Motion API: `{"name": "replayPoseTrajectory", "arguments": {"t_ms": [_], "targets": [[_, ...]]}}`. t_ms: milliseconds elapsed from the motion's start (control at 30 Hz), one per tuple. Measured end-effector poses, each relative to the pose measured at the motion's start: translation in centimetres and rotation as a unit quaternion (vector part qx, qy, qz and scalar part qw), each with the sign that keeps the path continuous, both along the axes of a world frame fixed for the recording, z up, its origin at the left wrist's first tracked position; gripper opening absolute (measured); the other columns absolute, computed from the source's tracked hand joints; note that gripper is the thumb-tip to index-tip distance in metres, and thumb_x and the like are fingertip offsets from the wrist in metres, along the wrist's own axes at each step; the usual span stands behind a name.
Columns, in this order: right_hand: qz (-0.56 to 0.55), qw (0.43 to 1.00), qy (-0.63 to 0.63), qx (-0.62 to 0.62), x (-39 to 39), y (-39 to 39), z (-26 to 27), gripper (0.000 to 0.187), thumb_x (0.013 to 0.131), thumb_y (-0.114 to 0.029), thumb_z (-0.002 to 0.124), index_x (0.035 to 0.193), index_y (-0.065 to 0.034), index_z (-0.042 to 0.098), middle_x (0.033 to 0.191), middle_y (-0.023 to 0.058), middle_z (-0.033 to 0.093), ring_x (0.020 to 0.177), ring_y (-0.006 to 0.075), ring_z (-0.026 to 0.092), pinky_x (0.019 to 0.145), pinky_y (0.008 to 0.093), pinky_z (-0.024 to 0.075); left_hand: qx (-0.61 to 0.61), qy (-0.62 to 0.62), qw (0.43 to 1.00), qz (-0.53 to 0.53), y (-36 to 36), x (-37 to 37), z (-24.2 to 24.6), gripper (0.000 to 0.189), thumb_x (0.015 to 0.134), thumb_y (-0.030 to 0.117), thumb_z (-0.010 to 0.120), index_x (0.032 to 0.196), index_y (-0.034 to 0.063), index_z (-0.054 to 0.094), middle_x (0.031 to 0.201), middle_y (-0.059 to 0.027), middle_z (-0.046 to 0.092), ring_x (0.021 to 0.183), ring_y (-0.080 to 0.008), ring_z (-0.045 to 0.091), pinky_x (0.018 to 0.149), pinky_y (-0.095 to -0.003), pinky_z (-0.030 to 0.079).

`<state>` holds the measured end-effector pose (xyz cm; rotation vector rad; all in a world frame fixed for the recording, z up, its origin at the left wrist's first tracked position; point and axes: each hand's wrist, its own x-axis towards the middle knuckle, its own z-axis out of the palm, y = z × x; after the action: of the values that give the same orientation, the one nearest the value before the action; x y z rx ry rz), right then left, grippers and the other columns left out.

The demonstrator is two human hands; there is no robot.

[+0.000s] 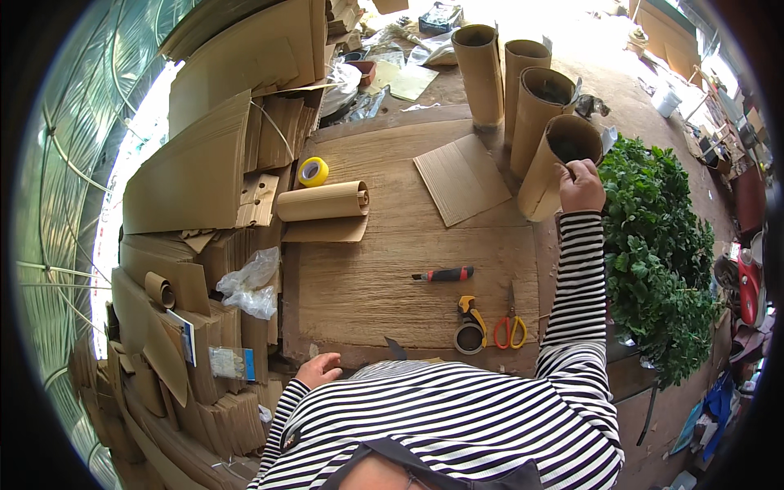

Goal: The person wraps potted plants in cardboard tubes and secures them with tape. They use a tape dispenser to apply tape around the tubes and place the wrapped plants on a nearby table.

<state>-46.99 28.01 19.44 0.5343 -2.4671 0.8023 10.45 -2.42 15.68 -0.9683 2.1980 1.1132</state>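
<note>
My right hand pinches the near rim of a cardboard tube, the closest of several upright tubes at the board's right edge. My left hand rests by the near edge of the wooden board, holding nothing that I can see. On the board lie a utility knife, a tape dispenser with a roll in it, and scissors with red and yellow handles. A flat cardboard piece lies near the tubes. At the left are a rolled corrugated sheet and a yellow tape roll.
Stacked cardboard sheets crowd the left side, with a crumpled clear plastic bag on them. Leafy green plants stand close to the right of my arm. Beyond the board lie plastic bags and a black crate.
</note>
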Motion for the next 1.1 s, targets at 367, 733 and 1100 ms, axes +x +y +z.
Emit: {"name": "replayPoseTrajectory", "arguments": {"t_ms": [367, 733, 1100], "targets": [[0.0, 0.995, 0.095, -0.021, 0.4, -2.5, -1.7, 0.044, 0.085, -0.008, 0.072, 0.128, -0.0132, 0.063, 0.13, 0.014, 0.058, 0.124, 0.0353, 0.055, 0.097, 0.0426, 0.0513, -0.041, 0.004, 0.997, -0.062, -0.8, 0.4, -2.2, 0.05, 0.093, 0.031, 0.069, 0.136, 0.0074, 0.058, 0.128, -0.0163, 0.064, 0.117, -0.0294, 0.064, 0.1, -0.0387, 0.052], [0.268, 0.934, -0.229, 0.068, 28.1, -1.0, -15.7, 0.032, 0.079, 0.002, 0.071, 0.11, -0.0037, 0.066, 0.108, 0.0138, 0.064, 0.098, 0.0297, 0.064, 0.083, 0.0371, 0.053, 0.175, 0.17, 0.964, 0.107, -11.7, -2.1, -13.3, 0.035, 0.096, 0.017, 0.065, 0.13, 0.0068, 0.062, 0.117, -0.0048, 0.071, 0.1, -0.0148, 0.069, 0.09, -0.0323, 0.055], [0.074, 0.745, -0.568, 0.343, 46.2, -2.8, -5.9, 0.031, 0.093, -0.032, 0.056, 0.12, -0.0221, 0.068, 0.123, 0.0108, 0.065, 0.114, 0.0308, 0.064, 0.095, 0.0442, 0.0531, 0.418, 0.244, 0.743, 0.461, -26.2, -18.0, -27.6, 0.042, 0.103, 0.025, 0.05, 0.144, 0.0173, 0.048, 0.141, -0.0105, 0.054, 0.121, -0.0351, 0.056, 0.094, -0.0517, 0.048]]}}
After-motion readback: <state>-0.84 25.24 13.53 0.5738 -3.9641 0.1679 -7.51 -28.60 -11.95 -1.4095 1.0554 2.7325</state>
